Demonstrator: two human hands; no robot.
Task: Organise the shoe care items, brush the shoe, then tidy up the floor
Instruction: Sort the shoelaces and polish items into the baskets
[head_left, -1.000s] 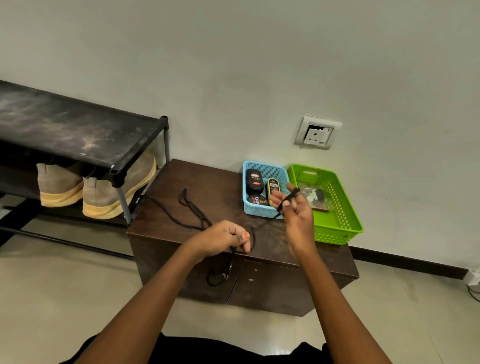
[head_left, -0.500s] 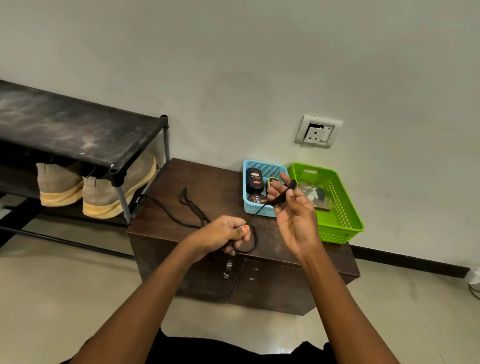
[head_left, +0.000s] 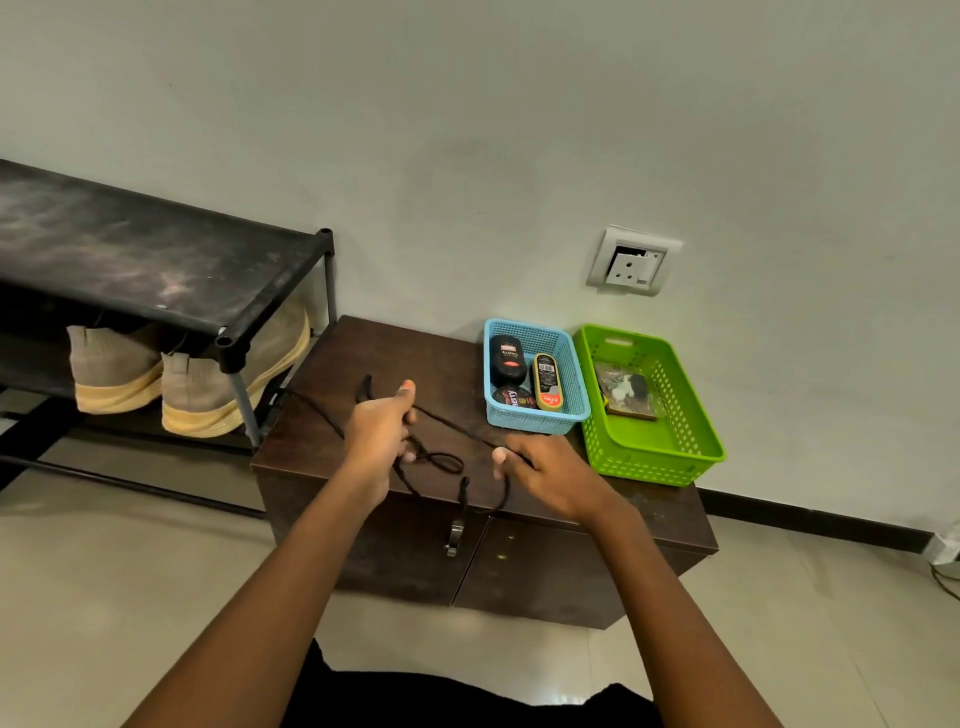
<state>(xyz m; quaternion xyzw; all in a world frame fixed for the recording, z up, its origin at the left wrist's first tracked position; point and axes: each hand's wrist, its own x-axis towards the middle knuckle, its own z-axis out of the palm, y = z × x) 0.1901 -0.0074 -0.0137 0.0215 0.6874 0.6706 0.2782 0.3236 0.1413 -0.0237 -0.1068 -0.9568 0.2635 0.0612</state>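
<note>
Two shoes (head_left: 208, 400) under rack (head_left: 156, 265) | blue basket (head_left: 535, 421) — green basket (head_left: 654, 462) | lace (head_left: 452, 426) across cabinet (head_left: 415, 353)

The dark desk (head_left: 447, 358) in front of me carries a black lace (head_left: 441, 460) looped near-centre, a blue basket (head_left: 537, 422) far right, and a green basket (head_left: 654, 467) just beside it.

Even, soft indoor light; sharp centre, edges bowed (wide lens), floor faintly glossy.
</note>
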